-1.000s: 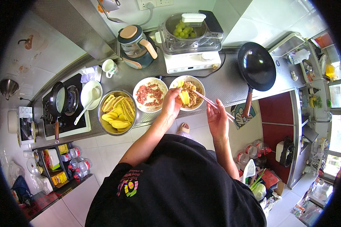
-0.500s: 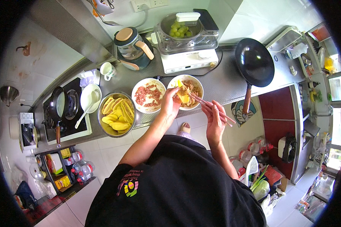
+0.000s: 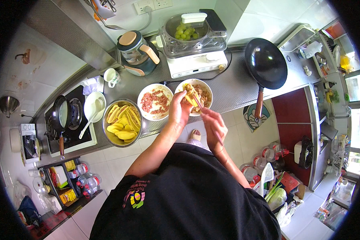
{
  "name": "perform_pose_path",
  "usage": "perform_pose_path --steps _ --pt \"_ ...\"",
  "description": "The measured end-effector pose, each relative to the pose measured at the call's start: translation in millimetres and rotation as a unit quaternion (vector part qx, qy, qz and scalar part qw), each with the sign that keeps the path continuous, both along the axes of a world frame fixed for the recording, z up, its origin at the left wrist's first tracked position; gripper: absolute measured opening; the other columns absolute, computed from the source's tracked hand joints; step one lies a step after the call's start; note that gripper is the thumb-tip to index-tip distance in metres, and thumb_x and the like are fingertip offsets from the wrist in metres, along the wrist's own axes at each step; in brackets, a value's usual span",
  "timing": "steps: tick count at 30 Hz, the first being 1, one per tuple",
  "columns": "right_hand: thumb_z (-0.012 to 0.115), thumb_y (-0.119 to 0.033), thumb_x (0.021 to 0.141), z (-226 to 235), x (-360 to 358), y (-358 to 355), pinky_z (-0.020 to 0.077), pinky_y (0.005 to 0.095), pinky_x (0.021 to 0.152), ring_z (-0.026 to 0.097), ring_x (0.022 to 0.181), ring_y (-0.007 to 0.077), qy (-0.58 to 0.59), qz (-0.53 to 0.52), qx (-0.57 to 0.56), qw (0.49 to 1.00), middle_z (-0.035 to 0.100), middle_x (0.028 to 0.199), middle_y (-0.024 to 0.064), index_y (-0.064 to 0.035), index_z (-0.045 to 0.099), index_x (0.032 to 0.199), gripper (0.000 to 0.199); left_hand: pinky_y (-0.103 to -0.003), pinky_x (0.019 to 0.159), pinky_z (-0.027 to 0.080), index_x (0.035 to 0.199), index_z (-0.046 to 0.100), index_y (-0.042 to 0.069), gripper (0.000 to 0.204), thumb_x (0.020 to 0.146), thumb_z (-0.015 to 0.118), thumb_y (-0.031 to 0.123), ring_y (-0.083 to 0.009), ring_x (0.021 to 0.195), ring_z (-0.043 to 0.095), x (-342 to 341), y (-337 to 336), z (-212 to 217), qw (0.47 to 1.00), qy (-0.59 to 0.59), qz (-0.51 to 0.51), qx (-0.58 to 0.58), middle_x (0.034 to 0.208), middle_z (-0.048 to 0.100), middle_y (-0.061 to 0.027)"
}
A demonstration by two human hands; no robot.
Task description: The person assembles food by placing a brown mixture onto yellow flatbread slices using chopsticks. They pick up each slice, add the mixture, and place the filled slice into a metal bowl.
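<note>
Both hands work over the counter edge: the left hand (image 3: 180,110) is curled round a yellow piece of food (image 3: 189,91), fingers closed about it and holding it just above the near rim of a white bowl (image 3: 206,93) of browned mince. Just beside it, the right hand (image 3: 213,124) is pinched shut on a pair of chopsticks (image 3: 199,103), whose tips slant up and left to meet the yellow piece; whether they actually touch it or carry a bit of filling is hard to tell at this size. Left of that bowl, nearly touching it, stands a second white bowl (image 3: 155,101) of raw pink mince. Further left a metal bowl (image 3: 122,122) holds a heap of similar yellow pieces. Beyond it a white ladle (image 3: 93,108) rests by the stove, where a small black pan (image 3: 62,116) sits on a burner. Behind the bowls are a steamer (image 3: 192,36) with green grapes inside and a jug with a wooden lid (image 3: 137,52). Off to the right, a black wok (image 3: 266,64) lies on the counter, well apart from the hands.
</note>
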State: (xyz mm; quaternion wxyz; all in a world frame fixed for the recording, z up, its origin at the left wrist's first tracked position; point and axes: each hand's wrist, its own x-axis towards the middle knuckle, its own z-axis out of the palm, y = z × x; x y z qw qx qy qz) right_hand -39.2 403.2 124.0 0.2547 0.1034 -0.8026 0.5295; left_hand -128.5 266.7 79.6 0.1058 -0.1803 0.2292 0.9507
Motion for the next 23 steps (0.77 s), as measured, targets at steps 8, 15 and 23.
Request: perform_pose_path --steps 8,15,23 --pt "0.069 0.004 0.077 15 6 7 0.0579 0.0354 0.082 0.067 0.096 0.0286 0.064 0.091 0.15 0.982 0.066 0.12 0.0168 -0.0071 0.074 0.105 0.031 -0.061 0.11 0.043 0.122 0.052 -0.005 0.027 0.101 0.051 0.012 -0.0308 0.12 0.056 -7 -9 26 0.996 -0.014 0.014 0.085 0.123 0.059 -0.0181" --pt "0.07 0.003 0.084 33 3 10 0.0604 0.0329 0.077 0.067 0.095 0.0249 0.003 0.088 0.06 0.994 0.066 0.121 0.0158 -0.008 0.074 0.103 0.023 -0.057 0.11 0.043 0.12 0.053 -0.007 0.028 0.104 0.042 0.012 -0.036 0.117 0.058 -14 -12 19 0.998 0.001 0.033 0.061 0.123 0.06 -0.0238" --pt "0.069 0.004 0.083 46 5 12 0.0601 0.0355 0.08 0.067 0.097 0.0278 0.007 0.102 0.09 0.991 0.065 0.123 0.0159 -0.0082 0.074 0.105 0.025 -0.058 0.109 0.044 0.122 0.054 -0.004 0.028 0.104 0.042 0.012 -0.035 0.119 0.058 -19 -15 15 0.996 -0.004 0.03 0.085 0.126 0.06 -0.023"
